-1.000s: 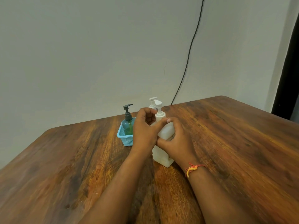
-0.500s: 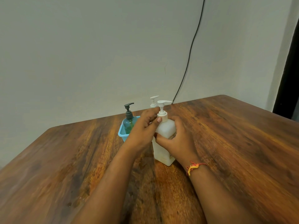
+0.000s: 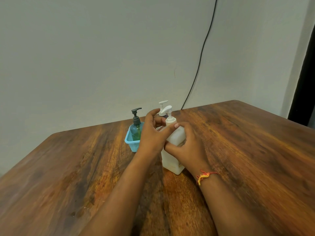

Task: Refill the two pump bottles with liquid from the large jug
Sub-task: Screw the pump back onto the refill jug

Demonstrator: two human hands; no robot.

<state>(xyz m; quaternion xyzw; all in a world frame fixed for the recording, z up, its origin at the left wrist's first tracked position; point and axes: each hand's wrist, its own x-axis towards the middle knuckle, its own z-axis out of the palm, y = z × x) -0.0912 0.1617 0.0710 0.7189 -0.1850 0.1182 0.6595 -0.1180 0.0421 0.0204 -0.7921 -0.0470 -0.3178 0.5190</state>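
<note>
A large white jug (image 3: 172,157) with a white pump head (image 3: 167,111) stands on the wooden table (image 3: 85,167). My right hand (image 3: 187,147) grips its body from the right. My left hand (image 3: 151,133) curls round the jug's pump collar, thumb and fingers on either side of it. Behind my hands, a teal pump bottle (image 3: 135,127) with a dark pump stands in a small blue basket (image 3: 132,142). A second bottle's white pump (image 3: 162,106) shows above my left hand; its body is hidden.
A black cable (image 3: 201,53) runs down the grey wall to the table's far edge. A dark doorway (image 3: 305,74) lies at the right. Bare wood stretches left and right of the jug.
The jug's pump head has turned, its nozzle swinging from pointing right to pointing back-left. My left hand has re-curled round the collar. My right hand still holds the jug in place.
</note>
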